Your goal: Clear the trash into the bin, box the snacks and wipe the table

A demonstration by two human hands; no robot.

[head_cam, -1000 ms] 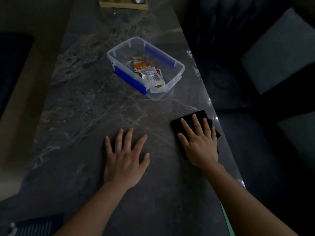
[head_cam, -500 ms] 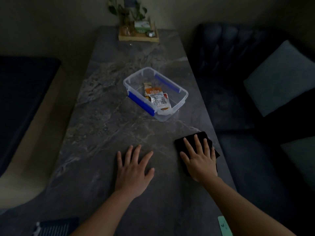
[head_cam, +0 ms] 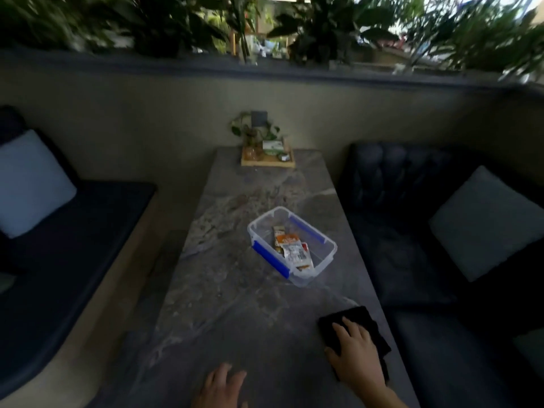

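Observation:
A clear plastic box with blue clips (head_cam: 323, 240) stands in the middle of the grey marbled table (head_cam: 229, 290). Several snack packets (head_cam: 294, 250) lie inside it. My right hand (head_cam: 356, 357) lies flat, palm down, on a black cloth (head_cam: 359, 316) near the table's right edge. My left hand (head_cam: 220, 388) rests flat on the bare tabletop at the bottom of the view, fingers spread, holding nothing. No bin shows in this view.
A wooden tray (head_cam: 268, 161) with a small plant and jars sits at the table's far end by the wall. Dark sofas flank the table, each with a pale cushion (head_cam: 29, 184) (head_cam: 485, 219). Plants line the ledge above the wall.
The view has tilted upward, so the wall, ledge plants and both sofas came into sight. Both hands stay flat where they were, the right on the cloth.

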